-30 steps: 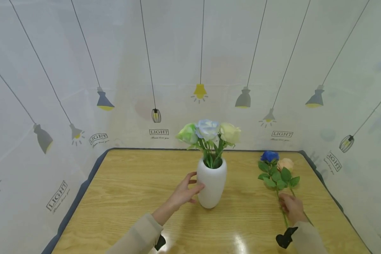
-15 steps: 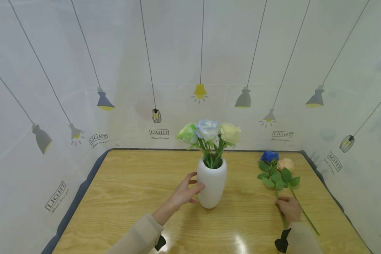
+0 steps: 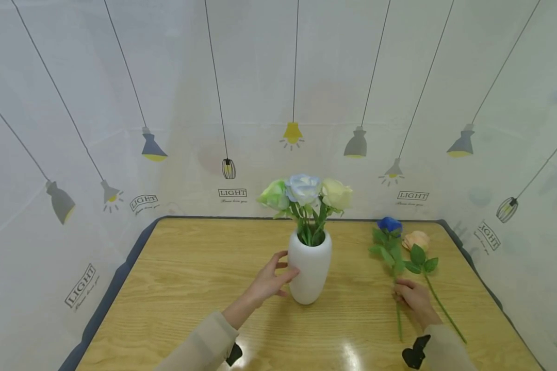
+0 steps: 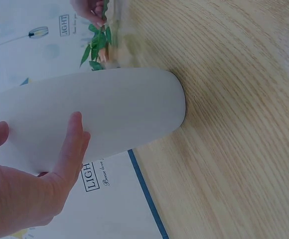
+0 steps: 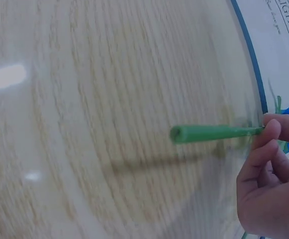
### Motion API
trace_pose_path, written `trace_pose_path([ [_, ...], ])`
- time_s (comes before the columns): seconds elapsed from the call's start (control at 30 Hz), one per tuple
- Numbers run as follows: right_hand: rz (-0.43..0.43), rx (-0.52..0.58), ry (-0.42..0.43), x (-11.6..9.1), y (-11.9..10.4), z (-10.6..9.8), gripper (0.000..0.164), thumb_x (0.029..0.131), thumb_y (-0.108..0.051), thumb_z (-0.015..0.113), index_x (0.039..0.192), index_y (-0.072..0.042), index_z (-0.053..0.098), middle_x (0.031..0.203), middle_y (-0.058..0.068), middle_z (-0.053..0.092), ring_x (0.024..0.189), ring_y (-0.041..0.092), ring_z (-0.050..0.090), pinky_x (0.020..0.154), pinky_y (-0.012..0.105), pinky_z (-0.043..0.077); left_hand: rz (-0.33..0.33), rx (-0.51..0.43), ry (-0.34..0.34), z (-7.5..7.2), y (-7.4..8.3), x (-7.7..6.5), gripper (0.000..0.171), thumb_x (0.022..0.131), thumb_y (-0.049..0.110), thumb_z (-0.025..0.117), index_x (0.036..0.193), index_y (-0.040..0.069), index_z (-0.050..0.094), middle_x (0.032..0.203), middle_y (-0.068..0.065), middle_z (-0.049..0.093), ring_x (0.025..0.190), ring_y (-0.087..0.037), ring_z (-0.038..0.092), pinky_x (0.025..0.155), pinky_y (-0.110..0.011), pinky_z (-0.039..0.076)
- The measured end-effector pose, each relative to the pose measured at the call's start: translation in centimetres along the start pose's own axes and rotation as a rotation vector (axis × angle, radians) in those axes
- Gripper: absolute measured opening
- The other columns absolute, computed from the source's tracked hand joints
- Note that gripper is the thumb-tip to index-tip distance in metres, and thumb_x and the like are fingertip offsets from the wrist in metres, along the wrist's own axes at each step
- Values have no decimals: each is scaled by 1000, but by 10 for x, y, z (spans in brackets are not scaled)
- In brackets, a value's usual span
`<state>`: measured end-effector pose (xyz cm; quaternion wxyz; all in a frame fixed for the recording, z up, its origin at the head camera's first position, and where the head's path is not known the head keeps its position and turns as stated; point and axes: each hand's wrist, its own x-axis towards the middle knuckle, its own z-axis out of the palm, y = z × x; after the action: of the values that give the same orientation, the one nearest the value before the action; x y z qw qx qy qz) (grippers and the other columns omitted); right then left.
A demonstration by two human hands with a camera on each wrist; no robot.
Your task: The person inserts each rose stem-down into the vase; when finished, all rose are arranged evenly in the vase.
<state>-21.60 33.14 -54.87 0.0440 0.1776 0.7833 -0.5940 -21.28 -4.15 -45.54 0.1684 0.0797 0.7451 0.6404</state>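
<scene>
A white vase (image 3: 312, 273) stands upright in the middle of the table, holding a green rose (image 3: 275, 195), a pale blue rose (image 3: 302, 189) and a cream rose (image 3: 336, 194). My left hand (image 3: 268, 282) grips the vase's left side, thumb on the near face and fingers curving behind. To the right, my right hand (image 3: 416, 300) pinches the stem of a blue rose (image 3: 390, 225). In the right wrist view that green stem (image 5: 204, 133) points out from the fingertips, raised above its shadow on the wood.
A peach rose (image 3: 415, 240) lies on the table just right of the blue one, its stem running toward the near right. A light wood table (image 3: 190, 268) with a dark blue edge is enclosed by a pale curtain (image 3: 181, 103) printed with lamps.
My right hand has taken hold of the blue rose's stem and drawn it left, apart from the peach rose. The left hand and the vase stay where they were.
</scene>
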Motion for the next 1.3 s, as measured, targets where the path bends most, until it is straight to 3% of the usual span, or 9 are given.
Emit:
trace_pose_path([
  [0.4, -128, 18, -41, -4, -27, 11, 45, 90, -17, 51, 126, 6, 37, 95, 4, 53, 67, 9, 52, 63, 27, 47, -3, -6, -3, 1, 1, -1, 68, 84, 36, 60, 137, 11, 25, 128, -22, 36, 99, -33, 51, 62, -41, 50],
  [0.57, -247, 48, -29, 31, 4, 14, 36, 89, -24, 55, 121, -9, 48, 104, 6, 49, 70, 11, 53, 61, 25, 47, -3, -9, -3, 1, 7, -5, 66, 85, 33, 59, 137, 10, 26, 128, -23, 36, 100, -35, 50, 63, -43, 50],
  [0.67, -338, 87, -62, 31, 1, 16, 35, 87, -23, 57, 118, -8, 50, 101, 6, 49, 69, 13, 53, 59, 27, 47, -4, -6, -2, 1, 4, -4, 66, 84, 34, 59, 137, 10, 26, 128, -22, 36, 99, -35, 50, 62, -42, 50],
  [0.73, -410, 129, -98, 24, -8, 19, 33, 87, -20, 57, 117, -7, 52, 98, 5, 50, 67, 13, 53, 56, 27, 46, -6, -7, -2, 0, 3, -3, 66, 84, 34, 60, 137, 11, 26, 128, -22, 37, 99, -34, 50, 62, -42, 50],
  [0.8, -421, 96, -89, 1, -36, 25, 38, 87, -21, 57, 117, 1, 49, 98, 11, 49, 66, 16, 53, 57, 31, 46, -6, -7, -4, 1, 9, -6, 64, 86, 31, 59, 136, 9, 26, 127, -23, 36, 99, -36, 50, 63, -43, 50],
  [0.9, -459, 66, -81, -12, -54, 31, 41, 88, -21, 56, 117, 5, 45, 99, 16, 47, 64, 17, 52, 56, 34, 46, -6, -2, -5, 1, 20, -13, 61, 87, 27, 57, 136, 7, 26, 127, -25, 36, 100, -37, 49, 65, -44, 50],
  [1.07, -593, 209, -159, 12, -38, 33, 31, 88, -11, 55, 116, -1, 50, 99, 11, 49, 63, 16, 52, 50, 30, 43, -6, 10, -1, 3, 30, -20, 59, 88, 25, 56, 135, 6, 27, 127, -25, 36, 100, -37, 49, 67, -46, 49],
  [1.13, -615, 231, -164, 10, -42, 35, 30, 87, -12, 56, 115, -1, 50, 97, 10, 49, 62, 15, 52, 49, 28, 43, -6, 9, 0, 3, 31, -21, 59, 88, 25, 56, 135, 5, 27, 127, -25, 36, 100, -37, 50, 67, -46, 49],
  [1.3, -571, 145, -110, -39, -93, 46, 39, 87, -20, 57, 112, 7, 46, 94, 8, 49, 62, 11, 53, 54, 27, 47, -13, 8, 2, 3, 32, -21, 59, 88, 26, 56, 136, 6, 27, 127, -25, 36, 100, -37, 50, 67, -45, 49],
])
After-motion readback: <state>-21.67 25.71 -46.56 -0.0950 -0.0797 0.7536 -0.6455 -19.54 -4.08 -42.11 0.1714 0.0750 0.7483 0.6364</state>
